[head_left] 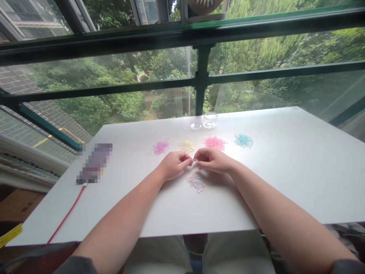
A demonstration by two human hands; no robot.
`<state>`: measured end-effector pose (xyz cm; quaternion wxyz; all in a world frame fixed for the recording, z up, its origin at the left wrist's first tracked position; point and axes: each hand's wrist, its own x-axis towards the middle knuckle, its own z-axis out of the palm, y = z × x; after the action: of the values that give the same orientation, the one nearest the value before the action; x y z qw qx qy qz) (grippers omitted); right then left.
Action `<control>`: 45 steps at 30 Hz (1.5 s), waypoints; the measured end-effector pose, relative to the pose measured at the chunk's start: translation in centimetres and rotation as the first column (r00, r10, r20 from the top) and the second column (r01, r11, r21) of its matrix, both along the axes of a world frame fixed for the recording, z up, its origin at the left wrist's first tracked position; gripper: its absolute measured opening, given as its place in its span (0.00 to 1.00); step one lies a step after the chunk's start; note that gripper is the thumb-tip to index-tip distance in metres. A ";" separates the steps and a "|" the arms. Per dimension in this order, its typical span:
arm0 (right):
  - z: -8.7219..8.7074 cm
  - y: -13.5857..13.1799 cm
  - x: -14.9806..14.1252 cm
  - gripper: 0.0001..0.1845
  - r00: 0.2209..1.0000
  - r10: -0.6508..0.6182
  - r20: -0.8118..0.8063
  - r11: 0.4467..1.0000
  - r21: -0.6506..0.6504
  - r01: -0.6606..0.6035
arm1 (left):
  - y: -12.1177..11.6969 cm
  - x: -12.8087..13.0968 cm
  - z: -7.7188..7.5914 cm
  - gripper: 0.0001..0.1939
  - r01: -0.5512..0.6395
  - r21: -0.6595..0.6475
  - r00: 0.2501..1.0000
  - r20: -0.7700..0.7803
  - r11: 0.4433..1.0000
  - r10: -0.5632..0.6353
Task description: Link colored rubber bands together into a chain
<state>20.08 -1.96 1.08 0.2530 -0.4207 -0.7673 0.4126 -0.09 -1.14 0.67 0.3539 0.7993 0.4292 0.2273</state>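
Observation:
Over the middle of the white table, my left hand and my right hand meet fingertip to fingertip. Both are pinched closed on a tiny pale rubber band, mostly hidden by the fingers. Just below them lies a small mixed-colour pile of rubber bands, with a pink loop at its near end. Beyond the hands are a purple pile, a yellow pile and a pink pile of similar thin bands. A blue pile sits farther right.
A clear round container and its clear lid stand near the table's far edge. On the left, a blurred-out phone-like object has a red cable running off the near edge. Green window rails rise behind.

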 end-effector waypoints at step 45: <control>-0.5 0.3 0.0 0.07 0.994 -0.029 -0.110 0.999 0.009 0.030 | 0.2 0.0 -0.1 0.13 -0.016 -0.074 0.996 0.085 0.997 0.022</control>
<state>20.05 -1.71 0.54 0.3032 -0.4074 -0.7482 0.4271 -0.10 -0.92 0.55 0.3988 0.7711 0.4293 0.2489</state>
